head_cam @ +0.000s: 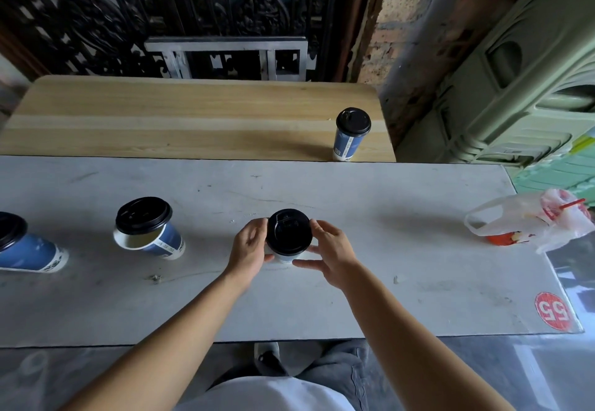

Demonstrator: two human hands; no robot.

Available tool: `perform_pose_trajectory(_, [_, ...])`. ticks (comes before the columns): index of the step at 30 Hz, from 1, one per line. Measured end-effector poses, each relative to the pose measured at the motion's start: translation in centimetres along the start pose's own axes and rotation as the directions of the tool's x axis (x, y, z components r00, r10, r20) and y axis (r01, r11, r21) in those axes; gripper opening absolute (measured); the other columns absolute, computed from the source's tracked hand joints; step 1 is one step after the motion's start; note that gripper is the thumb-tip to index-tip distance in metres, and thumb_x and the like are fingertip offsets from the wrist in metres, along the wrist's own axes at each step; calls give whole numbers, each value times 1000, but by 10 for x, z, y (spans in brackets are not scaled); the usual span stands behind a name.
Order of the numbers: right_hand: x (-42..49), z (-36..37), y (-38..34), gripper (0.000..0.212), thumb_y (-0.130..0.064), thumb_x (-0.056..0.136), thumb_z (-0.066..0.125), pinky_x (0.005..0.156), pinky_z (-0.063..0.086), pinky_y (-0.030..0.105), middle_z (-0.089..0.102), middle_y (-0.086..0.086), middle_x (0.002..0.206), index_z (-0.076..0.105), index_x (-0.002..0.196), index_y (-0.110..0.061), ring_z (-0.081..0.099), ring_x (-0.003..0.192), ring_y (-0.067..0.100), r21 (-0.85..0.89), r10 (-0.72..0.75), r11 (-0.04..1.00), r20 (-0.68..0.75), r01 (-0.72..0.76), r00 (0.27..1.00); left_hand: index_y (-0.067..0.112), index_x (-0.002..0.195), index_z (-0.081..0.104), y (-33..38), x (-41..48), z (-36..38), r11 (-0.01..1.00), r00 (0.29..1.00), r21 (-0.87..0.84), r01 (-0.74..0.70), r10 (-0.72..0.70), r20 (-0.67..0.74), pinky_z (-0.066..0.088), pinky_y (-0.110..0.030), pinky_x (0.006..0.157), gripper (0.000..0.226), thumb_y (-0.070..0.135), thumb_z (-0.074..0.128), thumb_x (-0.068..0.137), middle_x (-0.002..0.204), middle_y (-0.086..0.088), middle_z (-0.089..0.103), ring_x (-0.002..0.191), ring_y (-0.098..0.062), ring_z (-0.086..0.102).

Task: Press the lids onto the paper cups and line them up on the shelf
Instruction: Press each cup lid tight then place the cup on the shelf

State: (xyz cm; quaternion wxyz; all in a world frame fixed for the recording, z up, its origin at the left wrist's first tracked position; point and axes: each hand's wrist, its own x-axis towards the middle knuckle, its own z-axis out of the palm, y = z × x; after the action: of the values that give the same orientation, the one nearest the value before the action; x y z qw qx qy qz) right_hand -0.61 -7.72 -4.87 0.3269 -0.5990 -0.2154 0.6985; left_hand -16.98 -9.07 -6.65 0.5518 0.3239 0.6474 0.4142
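A blue paper cup [285, 256] stands on the grey table [386, 249] under a black lid [288, 232]. My left hand [249, 249] wraps the cup's left side, thumb at its lower edge. My right hand [328, 251] touches the lid's right rim with its fingers, thumb stretched below the cup. Another cup [157, 240] to the left has a black lid [143, 215] resting askew over its rim. A third lidded cup [29, 254] sits at the left edge. One capped cup [351, 135] stands on the wooden shelf [161, 121] at the right end.
A plastic bag [531, 222] holding a red drink with a straw lies at the table's right end. A red round sticker [551, 311] marks the near right corner. Black ornate metalwork [193, 8] rises behind the shelf, and stacked green plastic furniture [521, 72] stands at the right.
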Motion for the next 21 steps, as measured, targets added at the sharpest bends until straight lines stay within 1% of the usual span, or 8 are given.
perform_pose_trajectory(3, [1, -1, -2, 33, -35, 104, 48, 80, 60, 58, 59, 8, 134, 66, 121, -14, 54, 125, 39, -32, 9, 999, 16, -9, 1000, 31, 98, 67, -2, 1, 1, 1000, 1000, 9, -21, 21, 19, 63, -26, 68, 24, 36, 44, 106, 85, 29, 69, 85, 14, 65])
perform_pose_trajectory(8, [0, 0, -3, 32, -36, 105, 45, 80, 60, 59, 61, 6, 132, 67, 120, -18, 54, 125, 37, -57, 7, 998, 38, -5, 999, 33, 103, 66, -6, 4, -1, 998, 997, 41, -50, 48, 58, 63, -28, 71, 26, 36, 40, 108, 91, 29, 69, 90, 13, 65])
perform_pose_trajectory(11, [-1, 0, -2, 32, -37, 105, 44, 80, 60, 57, 61, 7, 132, 66, 121, -18, 55, 125, 37, -61, -7, 998, 36, 9, 999, 32, 107, 65, -6, 6, 0, 996, 994, 37, -75, 72, 77, 63, -28, 71, 27, 34, 38, 108, 96, 24, 69, 94, 9, 65])
perform_pose_trajectory(13, [-1, 1, 1, 32, -35, 106, 44, 82, 60, 55, 63, 10, 130, 66, 122, -17, 57, 123, 36, -74, -57, 996, 23, 59, 998, 29, 112, 64, -7, 6, 1, 996, 993, 27, -85, 83, 79, 63, -30, 74, 27, 32, 37, 109, 105, 16, 69, 99, 4, 65])
perform_pose_trajectory(15, [-1, 3, 5, 31, -32, 107, 42, 81, 61, 52, 65, 11, 126, 65, 122, -17, 60, 122, 31, -93, -130, 987, -3, 129, 992, 28, 115, 62, -8, 5, 2, 995, 992, 27, -94, 92, 85, 62, -32, 76, 27, 31, 36, 109, 110, 12, 67, 103, 1, 64])
perform_pose_trajectory(17, [-1, 7, 8, 31, -30, 107, 41, 78, 62, 50, 66, 9, 122, 66, 121, -18, 62, 118, 27, -126, -187, 975, -40, 181, 981, 31, 114, 61, -8, 4, 2, 994, 990, 24, -109, 106, 94, 62, -27, 72, 28, 30, 34, 110, 111, 13, 66, 101, 5, 64])
perform_pose_trajectory(19, [-1, 12, 10, 31, -31, 106, 41, 74, 63, 50, 66, 8, 120, 66, 118, -18, 62, 115, 25, -150, -209, 969, -81, 196, 974, 33, 114, 60, -7, 4, 4, 993, 988, 0, -120, 119, 102, 58, -19, 66, 29, 28, 32, 110, 111, 17, 65, 97, 14, 63])
perform_pose_trajectory(21, [-1, 14, 10, 31, -32, 106, 40, 72, 63, 50, 65, 6, 119, 66, 116, -19, 62, 114, 24, -150, -214, 969, -103, 197, 971, 29, 122, 59, -5, 3, 6, 992, 987, -19, -123, 124, 104, 58, -18, 68, 31, 26, 30, 111, 116, 18, 64, 100, 16, 61])
